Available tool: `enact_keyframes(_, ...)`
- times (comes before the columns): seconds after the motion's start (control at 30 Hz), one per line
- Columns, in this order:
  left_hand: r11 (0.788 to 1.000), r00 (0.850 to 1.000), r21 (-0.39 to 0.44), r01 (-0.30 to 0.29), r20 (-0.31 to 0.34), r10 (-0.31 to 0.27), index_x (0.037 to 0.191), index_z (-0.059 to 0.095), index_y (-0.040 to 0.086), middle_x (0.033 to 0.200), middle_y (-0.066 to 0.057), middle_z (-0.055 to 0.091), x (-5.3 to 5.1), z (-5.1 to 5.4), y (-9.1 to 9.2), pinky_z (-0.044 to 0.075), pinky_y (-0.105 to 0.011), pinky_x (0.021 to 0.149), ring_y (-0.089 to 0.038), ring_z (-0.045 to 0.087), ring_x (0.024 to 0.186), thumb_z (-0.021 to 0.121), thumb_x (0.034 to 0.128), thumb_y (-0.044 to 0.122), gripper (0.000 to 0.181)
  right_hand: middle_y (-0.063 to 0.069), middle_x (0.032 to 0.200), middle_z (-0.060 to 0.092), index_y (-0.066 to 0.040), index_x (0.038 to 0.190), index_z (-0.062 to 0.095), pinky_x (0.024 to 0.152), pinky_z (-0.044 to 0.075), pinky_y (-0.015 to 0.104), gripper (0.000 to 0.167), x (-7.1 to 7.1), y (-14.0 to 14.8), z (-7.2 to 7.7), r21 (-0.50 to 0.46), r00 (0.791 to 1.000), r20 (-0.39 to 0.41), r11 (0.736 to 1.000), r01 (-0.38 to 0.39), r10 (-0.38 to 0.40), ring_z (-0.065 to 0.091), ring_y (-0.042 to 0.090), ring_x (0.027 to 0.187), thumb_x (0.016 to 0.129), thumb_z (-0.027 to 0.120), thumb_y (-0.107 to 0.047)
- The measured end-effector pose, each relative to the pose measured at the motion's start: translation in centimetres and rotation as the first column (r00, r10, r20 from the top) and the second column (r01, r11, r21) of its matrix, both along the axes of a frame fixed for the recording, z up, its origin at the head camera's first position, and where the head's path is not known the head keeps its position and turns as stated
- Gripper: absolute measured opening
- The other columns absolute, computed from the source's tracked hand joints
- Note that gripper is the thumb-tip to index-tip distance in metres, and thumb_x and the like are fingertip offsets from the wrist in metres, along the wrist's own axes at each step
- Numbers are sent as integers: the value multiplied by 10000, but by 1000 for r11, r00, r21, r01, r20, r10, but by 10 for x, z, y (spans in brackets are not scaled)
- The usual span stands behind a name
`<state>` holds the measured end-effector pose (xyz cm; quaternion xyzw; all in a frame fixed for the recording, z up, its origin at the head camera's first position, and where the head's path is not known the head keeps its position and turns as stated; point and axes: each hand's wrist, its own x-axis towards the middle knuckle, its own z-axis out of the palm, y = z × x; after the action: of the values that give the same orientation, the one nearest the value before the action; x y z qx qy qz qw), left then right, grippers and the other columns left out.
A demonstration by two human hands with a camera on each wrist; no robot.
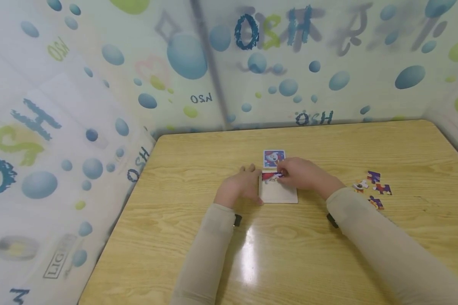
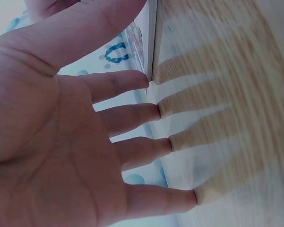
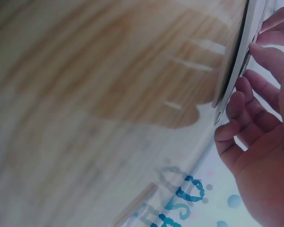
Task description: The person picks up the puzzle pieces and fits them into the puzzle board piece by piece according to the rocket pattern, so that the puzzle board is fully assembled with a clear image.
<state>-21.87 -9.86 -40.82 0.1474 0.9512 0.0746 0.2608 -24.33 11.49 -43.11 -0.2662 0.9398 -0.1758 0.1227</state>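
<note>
A white square puzzle board (image 1: 278, 194) lies on the table, with joined red and purple puzzle pieces (image 1: 270, 176) along its far left part. My left hand (image 1: 241, 186) is beside the board's left edge, thumb near the close corner. In the left wrist view its fingers (image 2: 137, 151) are spread and straight, their tips on the table. My right hand (image 1: 303, 173) is over the board's far right part, its curled fingers and thumb pinching a puzzle piece they mostly hide. Just beyond the board lies a picture card (image 1: 273, 158) with a white cartoon figure on blue.
Several loose puzzle pieces (image 1: 374, 177) lie to the right of my right forearm. The wooden table (image 1: 168, 203) meets a wall covering (image 1: 221, 84) with bubbles and letters at its far and left sides.
</note>
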Motion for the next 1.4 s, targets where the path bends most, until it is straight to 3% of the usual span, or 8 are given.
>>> enact_keyframes(0.2,1000,1000,9,-11,9,11,1692,297,165,1809,-108,148,0,1,0,292,-659,1300,-403,116,1676,913,842,378,1071,33,969,690,-79,1190,736,826,557,379,283,0,-1,0,-7,1000,-7,1000,-10,10,588,190,870,1007,742,-294)
enact_keyframes(0.4,1000,1000,16,-13,13,12,1691,300,158,1808,-113,151,0,3,0,304,-681,1286,-414,116,1674,920,836,371,1078,44,1029,727,-115,1214,747,851,584,409,259,1,-1,0,-21,1000,-2,1000,-18,18,623,194,893,1020,721,-284)
enact_keyframes(0.63,1000,1000,17,-7,4,7,1690,305,157,1806,-112,160,0,1,0,308,-681,1283,-419,123,1672,922,831,379,1080,107,1219,739,-126,1225,755,912,594,463,226,1,-1,-3,-10,999,-33,999,-32,31,653,227,972,1045,676,-236)
enact_keyframes(1.1,1000,1000,10,-6,3,6,1692,295,149,1806,-127,148,0,0,-1,293,-675,1292,-430,122,1669,919,833,388,1088,98,1241,746,-128,1257,752,987,598,493,249,-1,-2,-3,-20,999,-7,999,-34,33,693,259,1072,1043,683,-234)
enact_keyframes(1.27,1000,1000,17,-6,2,6,1691,298,150,1805,-124,154,-1,-1,-1,294,-676,1291,-420,121,1671,927,823,384,1097,123,1353,727,-135,1371,715,1095,563,545,356,-4,6,8,-36,997,73,999,3,0,682,315,1232,1036,699,-254)
enact_keyframes(1.4,1000,1000,27,-5,1,5,1690,298,143,1805,-129,149,-1,-1,0,278,-677,1296,-421,113,1672,936,814,365,1106,130,1287,734,-141,1395,705,1028,583,536,391,-5,18,21,-40,997,72,999,21,-18,688,290,1127,1026,714,-268)
